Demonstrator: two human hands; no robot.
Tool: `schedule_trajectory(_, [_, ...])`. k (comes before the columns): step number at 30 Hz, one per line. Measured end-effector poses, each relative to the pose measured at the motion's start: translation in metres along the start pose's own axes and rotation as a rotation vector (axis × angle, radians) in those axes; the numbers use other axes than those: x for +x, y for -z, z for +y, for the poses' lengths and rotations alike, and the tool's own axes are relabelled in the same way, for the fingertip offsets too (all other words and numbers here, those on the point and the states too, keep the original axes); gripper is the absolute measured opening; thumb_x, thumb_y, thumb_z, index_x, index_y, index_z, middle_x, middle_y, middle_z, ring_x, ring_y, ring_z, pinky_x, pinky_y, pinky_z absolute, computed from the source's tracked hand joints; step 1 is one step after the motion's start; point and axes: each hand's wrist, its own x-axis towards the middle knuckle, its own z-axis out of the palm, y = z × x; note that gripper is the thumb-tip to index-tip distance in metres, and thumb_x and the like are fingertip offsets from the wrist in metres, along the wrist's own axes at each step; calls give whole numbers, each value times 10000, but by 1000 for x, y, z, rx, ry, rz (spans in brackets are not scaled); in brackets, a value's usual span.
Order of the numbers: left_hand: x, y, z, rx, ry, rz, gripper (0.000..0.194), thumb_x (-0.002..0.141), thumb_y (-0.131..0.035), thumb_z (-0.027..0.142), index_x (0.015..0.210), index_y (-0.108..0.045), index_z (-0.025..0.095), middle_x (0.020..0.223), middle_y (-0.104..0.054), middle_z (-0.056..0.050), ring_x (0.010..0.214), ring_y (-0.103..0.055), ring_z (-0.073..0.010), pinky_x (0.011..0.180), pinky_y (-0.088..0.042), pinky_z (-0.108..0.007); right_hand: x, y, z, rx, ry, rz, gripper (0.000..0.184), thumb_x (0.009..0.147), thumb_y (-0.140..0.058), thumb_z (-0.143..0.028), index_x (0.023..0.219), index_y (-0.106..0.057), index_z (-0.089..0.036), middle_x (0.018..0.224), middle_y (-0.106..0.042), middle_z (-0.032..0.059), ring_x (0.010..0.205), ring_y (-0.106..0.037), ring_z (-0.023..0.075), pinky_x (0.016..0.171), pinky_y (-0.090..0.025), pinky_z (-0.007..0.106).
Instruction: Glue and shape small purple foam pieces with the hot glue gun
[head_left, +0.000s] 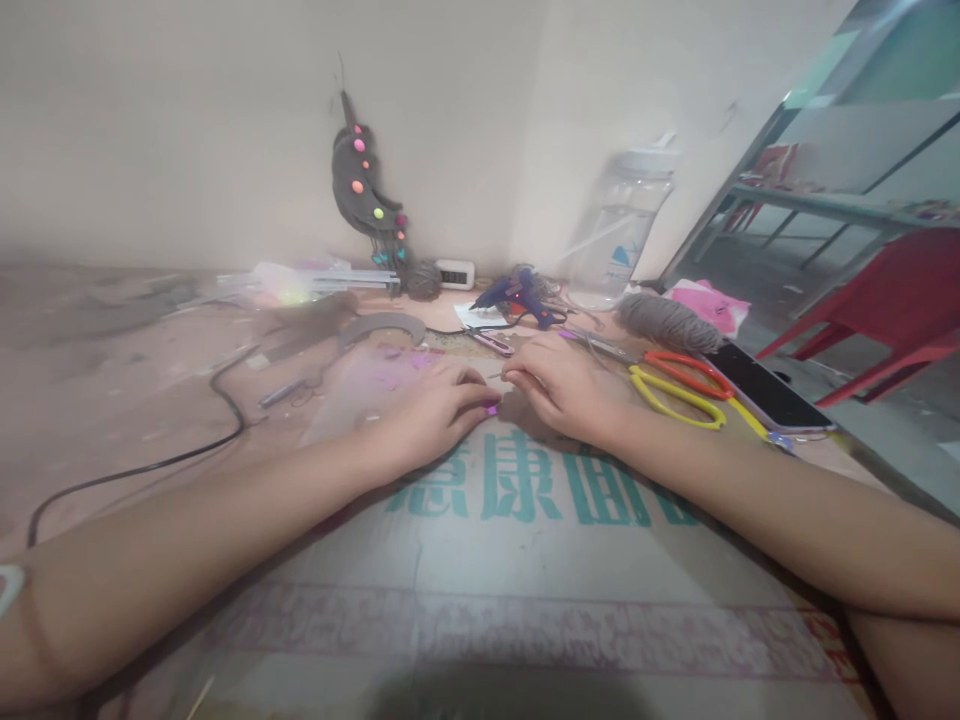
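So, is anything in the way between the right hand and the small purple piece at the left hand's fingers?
Nothing visible blocks it: between the right hand and the small purple piece in the left hand there is just a narrow gap above the printed sheet.

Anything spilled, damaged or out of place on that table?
No spill or damage stands out. Purple bits are scattered left of the left hand, like loose scraps. The phone lies close to the right edge of the table, where it could fall.

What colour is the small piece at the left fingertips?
The small piece is purple; see the head view.
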Motion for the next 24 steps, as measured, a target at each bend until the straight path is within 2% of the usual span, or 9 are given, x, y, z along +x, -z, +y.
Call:
schedule_trajectory(6, [1,3,2,28,-30,33,229,941,-537,262,1084,-706,203,1104,-669,-63,1063,-574,-212,948,-446,-363,1,0,-1,-14,17,0,203,964,-450,-228,826,-589,-176,779,-621,75,773,-519,205,724,-407,340])
schedule_trajectory(18, [1,3,2,40,-26,27,142,906,-591,211,1004,-691,186,979,-729,-39,932,-638,-203,865,-456,-349,1,1,-2,-17,24,-32,194,962,-452,-218,829,-586,-174,790,-630,77,791,-531,208,735,-412,343])
schedule_trajectory(24, [0,4,4,62,-15,43,241,949,-519,265,1085,-690,163,1051,-672,-81,1013,-584,-221,905,-454,-364,0,0,-1,-13,15,-39,199,967,-445,-234,833,-582,-181,790,-629,71,784,-523,208,735,-407,347])
